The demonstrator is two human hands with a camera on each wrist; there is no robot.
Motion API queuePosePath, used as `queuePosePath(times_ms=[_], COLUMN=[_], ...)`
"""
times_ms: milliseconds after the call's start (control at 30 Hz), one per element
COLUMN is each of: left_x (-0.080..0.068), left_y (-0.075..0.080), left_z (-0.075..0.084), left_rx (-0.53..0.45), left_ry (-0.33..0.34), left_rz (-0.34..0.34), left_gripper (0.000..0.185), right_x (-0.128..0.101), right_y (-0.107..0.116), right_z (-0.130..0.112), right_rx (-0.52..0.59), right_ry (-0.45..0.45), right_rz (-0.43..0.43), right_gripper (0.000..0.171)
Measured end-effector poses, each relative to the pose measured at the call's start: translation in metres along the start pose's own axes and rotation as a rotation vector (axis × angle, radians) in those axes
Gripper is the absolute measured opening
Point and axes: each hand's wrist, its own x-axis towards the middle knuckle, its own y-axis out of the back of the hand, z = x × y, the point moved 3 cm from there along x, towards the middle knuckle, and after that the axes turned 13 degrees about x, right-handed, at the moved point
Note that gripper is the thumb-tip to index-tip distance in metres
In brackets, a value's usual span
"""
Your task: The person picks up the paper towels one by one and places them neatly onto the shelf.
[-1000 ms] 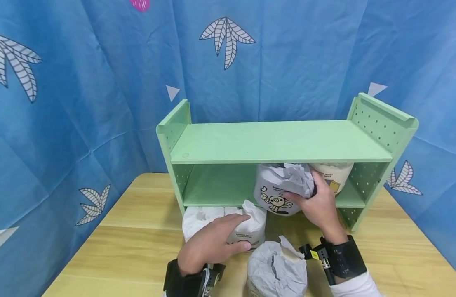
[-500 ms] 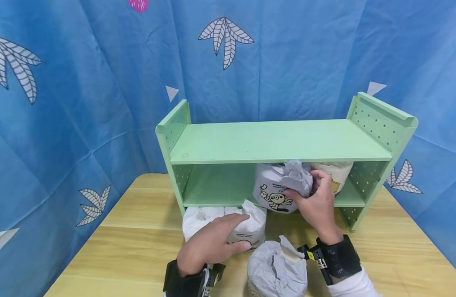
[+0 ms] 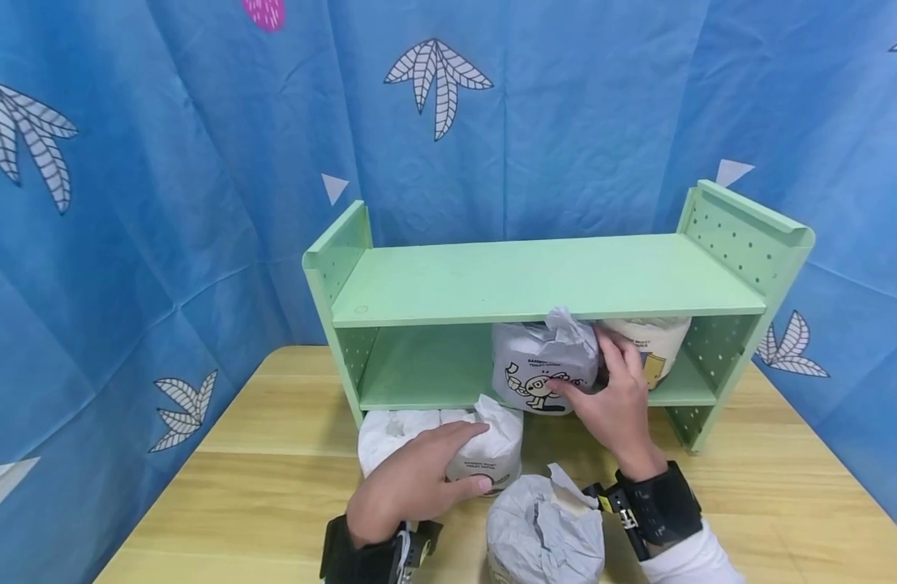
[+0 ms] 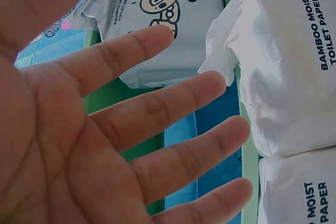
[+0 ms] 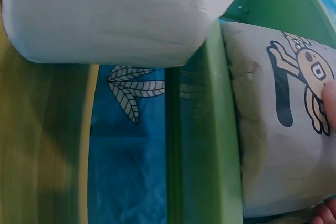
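My right hand [image 3: 615, 397] grips a grey-wrapped toilet paper roll [image 3: 517, 361] on the shelf below the top one, thumb on its printed front, fingers along its right side. In the right wrist view the same grey roll [image 5: 283, 166] sits beside the green shelf edge; most of the hand is out of frame. My left hand [image 3: 412, 478] hovers with fingers spread before the white-wrapped toilet paper rolls [image 3: 495, 446] at the lowest level. In the left wrist view its palm [image 4: 68, 140] faces the camera, holding nothing.
A cream-coloured roll [image 3: 656, 345] stands at the right of the same shelf. Another grey-wrapped roll [image 3: 547, 531] with torn paper stands on the wooden table [image 3: 222, 503] between the wrists. The green shelf unit [image 3: 543, 280] backs onto a blue patterned curtain [image 3: 565, 122].
My right hand and the grey roll have shifted slightly left, away from the cream roll, showing more of its print. The left hand has stayed in place.
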Motion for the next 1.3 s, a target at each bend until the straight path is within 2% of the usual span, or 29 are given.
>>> queuePosePath(times_ms=[133, 300, 500, 1000, 1200, 1300], left_x=[-0.001, -0.001, 0.000, 0.001, 0.002, 0.002], left_y=[-0.001, -0.002, -0.003, -0.002, -0.002, -0.001], left_z=[0.000, 0.001, 0.002, 0.003, 0.000, -0.001], left_rx=[-0.003, -0.002, 0.007, 0.024, 0.024, 0.026], left_ry=[-0.001, -0.004, -0.012, -0.007, 0.004, -0.004], left_rz=[0.003, 0.001, -0.005, -0.005, -0.003, 0.006], left_gripper=[0.061, 0.061, 0.061, 0.061, 0.061, 0.061], right_x=[-0.004, -0.011, -0.016, -0.016, -0.012, -0.011], right_y=[-0.003, -0.007, -0.011, -0.015, -0.014, -0.011], right_z=[0.002, 0.006, 0.010, 0.017, 0.015, 0.014], right_rx=[0.008, 0.055, 0.036, 0.034, 0.075, 0.115], right_ry=[0.050, 0.053, 0.054, 0.031, 0.015, -0.006], right_rz=[0.071, 0.130, 0.201, 0.227, 0.211, 0.200], right_gripper=[0.100, 0.090, 0.084, 0.084, 0.085, 0.076])
